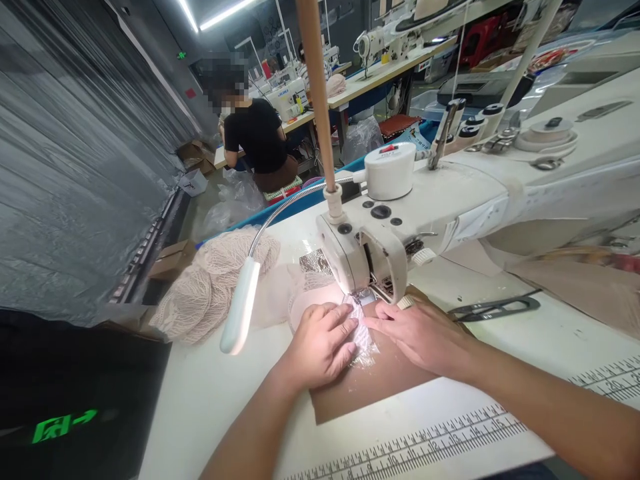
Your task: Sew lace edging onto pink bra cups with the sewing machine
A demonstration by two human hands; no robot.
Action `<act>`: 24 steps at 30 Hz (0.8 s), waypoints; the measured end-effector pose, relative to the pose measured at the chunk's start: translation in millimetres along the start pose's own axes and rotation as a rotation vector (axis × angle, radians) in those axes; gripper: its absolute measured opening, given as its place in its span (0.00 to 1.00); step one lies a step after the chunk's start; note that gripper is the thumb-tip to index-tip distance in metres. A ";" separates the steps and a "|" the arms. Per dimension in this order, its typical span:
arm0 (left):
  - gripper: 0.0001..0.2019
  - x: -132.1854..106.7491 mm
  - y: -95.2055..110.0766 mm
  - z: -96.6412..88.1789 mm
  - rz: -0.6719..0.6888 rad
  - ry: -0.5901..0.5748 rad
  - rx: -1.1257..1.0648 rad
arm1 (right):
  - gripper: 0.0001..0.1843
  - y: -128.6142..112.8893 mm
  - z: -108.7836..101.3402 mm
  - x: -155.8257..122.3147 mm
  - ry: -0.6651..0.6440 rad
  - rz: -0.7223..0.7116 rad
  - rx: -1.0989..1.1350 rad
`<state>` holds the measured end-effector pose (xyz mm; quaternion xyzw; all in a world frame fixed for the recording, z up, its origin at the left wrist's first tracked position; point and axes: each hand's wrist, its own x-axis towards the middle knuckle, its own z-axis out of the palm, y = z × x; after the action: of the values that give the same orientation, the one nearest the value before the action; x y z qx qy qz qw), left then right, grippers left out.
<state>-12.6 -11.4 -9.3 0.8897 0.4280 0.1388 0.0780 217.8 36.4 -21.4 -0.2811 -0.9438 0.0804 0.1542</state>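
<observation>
Under the head of a white sewing machine [343, 250] lies a pale lace fabric piece [363, 340], brightly lit near the needle. My left hand [320, 343] rests on its left side, fingers stretched out and pressing down. From the right, my right hand [415, 333] touches the lace's right edge with its index finger extended; its other fingers are partly hidden. Both hands are close to the presser foot [357, 298], on either side of it. A brown sheet [345, 397] lies beneath the lace and hands.
Left of the machine are a pile of beige lace pieces [200, 300] and a lamp [241, 310] on a bendable neck. Black thread snips [495, 308] lie at right. A printed ruler [430, 443] runs along the table's front. A person in black [257, 137] sits beyond.
</observation>
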 end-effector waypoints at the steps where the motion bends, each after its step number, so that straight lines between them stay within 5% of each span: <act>1: 0.19 -0.8 -0.9 0.2 0.013 -0.003 -0.008 | 0.23 0.9 -0.7 -1.1 -0.013 -0.027 0.029; 8: 0.17 -3.4 -5.1 5.5 0.077 -0.004 -0.037 | 0.22 4.1 -1.7 -5.0 -0.100 -0.159 0.098; 24: 0.17 -5.4 -4.5 1.9 0.113 -0.107 0.013 | 0.16 6.9 -0.1 -5.7 -0.038 -0.228 0.129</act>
<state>-18.6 -13.0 -13.3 0.9189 0.3734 0.0924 0.0871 225.9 38.9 -24.4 -0.1601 -0.9653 0.1281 0.1620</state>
